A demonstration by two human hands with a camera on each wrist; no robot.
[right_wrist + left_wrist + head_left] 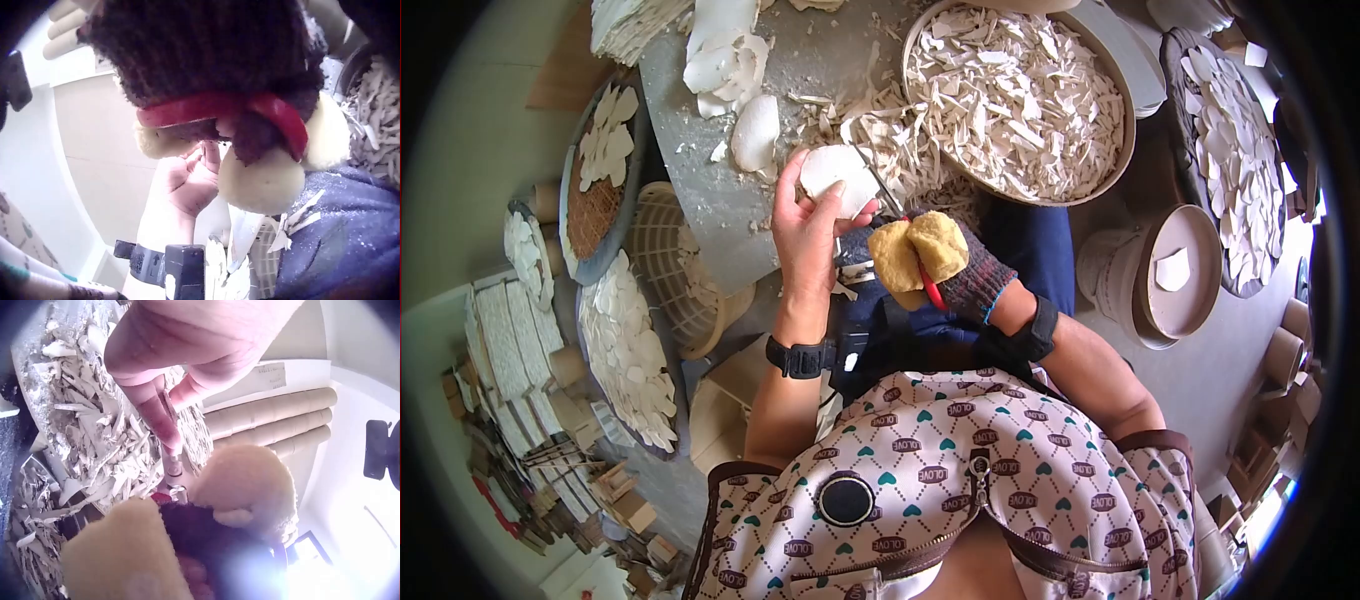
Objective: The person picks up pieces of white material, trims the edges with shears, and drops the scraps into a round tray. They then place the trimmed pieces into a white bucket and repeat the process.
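Observation:
In the head view my left hand pinches a thin, white, curved piece between thumb and fingers. My right hand wears a dark knit glove and grips red-handled scissors. Yellow foam pads wrap the handles around the gloved fingers. The dark blades point up and left, right at the white piece's edge. From the right wrist, the red handle loops show under the glove. In the left wrist view the white piece is seen nearly edge-on between the fingers, partly hidden by them.
A large round tub full of white strips stands ahead on the grey table. More scraps and curved pieces lie beside it. Left are a plastic basket and trays of flat pieces; right, a bucket.

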